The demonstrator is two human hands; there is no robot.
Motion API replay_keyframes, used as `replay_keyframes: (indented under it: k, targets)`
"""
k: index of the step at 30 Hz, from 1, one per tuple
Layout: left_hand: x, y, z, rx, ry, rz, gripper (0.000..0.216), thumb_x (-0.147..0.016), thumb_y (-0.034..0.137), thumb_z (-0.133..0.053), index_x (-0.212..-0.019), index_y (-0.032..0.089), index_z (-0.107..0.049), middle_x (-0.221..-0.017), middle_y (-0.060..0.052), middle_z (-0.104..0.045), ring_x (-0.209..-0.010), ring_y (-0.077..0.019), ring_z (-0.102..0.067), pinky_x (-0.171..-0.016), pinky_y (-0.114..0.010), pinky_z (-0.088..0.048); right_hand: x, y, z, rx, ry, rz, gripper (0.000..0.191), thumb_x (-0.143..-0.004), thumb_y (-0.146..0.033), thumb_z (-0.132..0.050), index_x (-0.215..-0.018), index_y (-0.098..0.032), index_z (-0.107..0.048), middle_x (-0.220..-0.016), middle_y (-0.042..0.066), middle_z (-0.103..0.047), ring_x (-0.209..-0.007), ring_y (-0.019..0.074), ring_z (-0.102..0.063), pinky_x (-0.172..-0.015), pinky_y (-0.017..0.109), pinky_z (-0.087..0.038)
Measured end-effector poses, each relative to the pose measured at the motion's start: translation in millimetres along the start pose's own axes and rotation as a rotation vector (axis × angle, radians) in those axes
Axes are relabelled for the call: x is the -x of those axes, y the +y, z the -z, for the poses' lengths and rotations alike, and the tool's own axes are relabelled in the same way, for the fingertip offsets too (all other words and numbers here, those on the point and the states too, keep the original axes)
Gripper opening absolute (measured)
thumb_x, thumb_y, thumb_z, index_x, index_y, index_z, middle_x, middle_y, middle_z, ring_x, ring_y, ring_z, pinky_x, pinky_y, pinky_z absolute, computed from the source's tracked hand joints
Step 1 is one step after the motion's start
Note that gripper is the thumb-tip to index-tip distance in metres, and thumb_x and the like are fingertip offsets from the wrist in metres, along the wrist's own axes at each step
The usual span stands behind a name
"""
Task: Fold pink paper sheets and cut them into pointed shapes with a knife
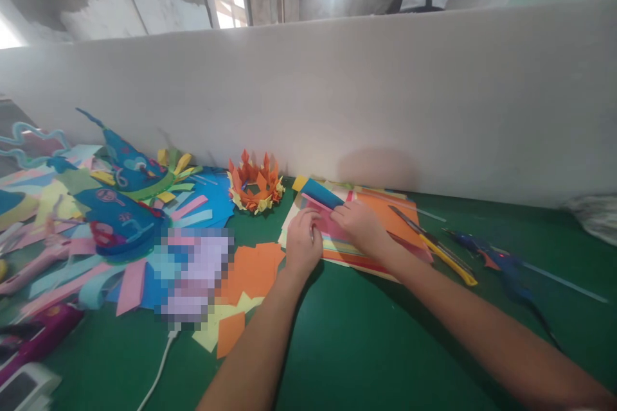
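Note:
My left hand point(303, 237) is closed, its fingers curled at the near edge of a pink and blue piece of paper. Just right of it, my right hand point(359, 225) pinches the same paper; its blue part point(321, 192) is tilted up beyond my fingers. Beneath both hands lies a fanned stack of coloured paper point(395, 204) with orange, yellow, pink and red edges. My fingertips are partly hidden. A yellow utility knife point(450, 261) and scissors point(407, 218) lie at the stack's right side.
A blue glue gun point(501, 263) with a glue stick lies right. An orange paper crown point(255, 183) stands behind. Left are orange paper squares point(250, 270), decorated blue cone hats point(120, 221), a magenta tool point(43, 337) and a white cable point(161, 366). A pale partition point(308, 96) closes the back.

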State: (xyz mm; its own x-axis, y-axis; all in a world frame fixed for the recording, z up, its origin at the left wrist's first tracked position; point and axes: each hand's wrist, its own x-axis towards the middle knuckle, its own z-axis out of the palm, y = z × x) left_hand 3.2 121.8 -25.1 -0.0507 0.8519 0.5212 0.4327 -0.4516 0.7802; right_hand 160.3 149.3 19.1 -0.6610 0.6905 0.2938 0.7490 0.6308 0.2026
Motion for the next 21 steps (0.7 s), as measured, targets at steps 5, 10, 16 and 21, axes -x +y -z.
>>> replay_keyframes:
  k: [5, 10, 16, 21]
  targets:
    - [1, 11, -15, 0.454, 0.041, 0.418, 0.04, -0.086, 0.037, -0.058, -0.118, 0.017, -0.043, -0.109, -0.012, -0.064, -0.087, -0.0177, -0.067, -0.074, -0.03, -0.056, 11, -10, 0, -0.018, 0.093, 0.091, 0.025, -0.091, -0.008, -0.04, -0.095, -0.012, -0.064, -0.091, 0.012, -0.069, -0.092, 0.0227, -0.058, -0.083, 0.036, -0.037]
    - [0, 20, -22, 0.745, -0.023, 0.757, 0.026, -0.088, 0.032, -0.057, -0.106, 0.015, -0.053, -0.091, -0.008, -0.07, -0.08, -0.0186, -0.07, -0.073, -0.032, -0.058, 30, -11, -13, -0.065, 0.177, 0.142, 0.026, -0.09, -0.006, -0.041, -0.107, -0.016, -0.059, -0.102, 0.01, -0.068, -0.118, 0.0229, -0.052, -0.1, 0.042, -0.032]
    - [2, 17, -22, 0.691, -0.08, 0.821, 0.011, -0.078, 0.006, -0.054, -0.084, 0.013, -0.06, -0.073, -0.005, -0.069, -0.074, -0.0204, -0.071, -0.073, -0.033, -0.06, 64, 0, -18, -0.042, 0.275, 0.122, 0.028, -0.094, -0.015, -0.04, -0.119, -0.02, -0.05, -0.127, 0.012, -0.058, -0.127, 0.0249, -0.042, -0.103, 0.051, -0.025]
    - [2, 14, -22, 0.672, -0.084, 0.803, 0.02, -0.072, 0.0, -0.05, -0.08, 0.012, -0.064, -0.073, -0.006, -0.07, -0.078, -0.0227, -0.072, -0.076, -0.035, -0.06, 73, 2, -21, -0.051, 0.208, -0.041, 0.039, -0.094, -0.023, -0.041, -0.131, -0.014, -0.045, -0.124, 0.017, -0.058, -0.112, 0.0253, -0.053, -0.093, 0.043, -0.04]
